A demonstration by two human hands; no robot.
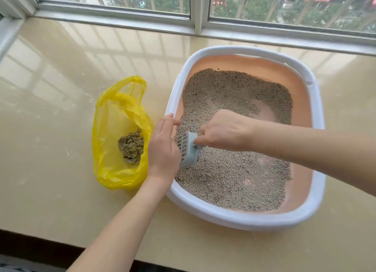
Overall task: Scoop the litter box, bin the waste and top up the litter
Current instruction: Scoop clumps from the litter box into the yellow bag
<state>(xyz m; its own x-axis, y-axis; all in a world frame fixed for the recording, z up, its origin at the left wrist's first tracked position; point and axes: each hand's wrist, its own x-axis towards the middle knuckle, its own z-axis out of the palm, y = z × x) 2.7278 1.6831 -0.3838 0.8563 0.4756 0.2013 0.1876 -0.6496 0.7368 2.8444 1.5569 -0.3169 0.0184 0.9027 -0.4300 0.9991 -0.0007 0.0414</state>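
The litter box (317, 117), on the tabletop (50, 200) and holding grey litter (230, 180), where right-hand fingers grip a scoop (187, 149); left fingers loosely spread at its rim; yellow bag (114, 133) alongside holds clumped waste (131, 146).

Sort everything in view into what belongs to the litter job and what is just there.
Belongs to the job:
white-rimmed peach plastic litter box
grey granular litter
grey slotted plastic scoop, held by right hand
yellow plastic bag with clumped waste
left hand on the box rim

Just there:
glossy beige stone sill
metal-framed window
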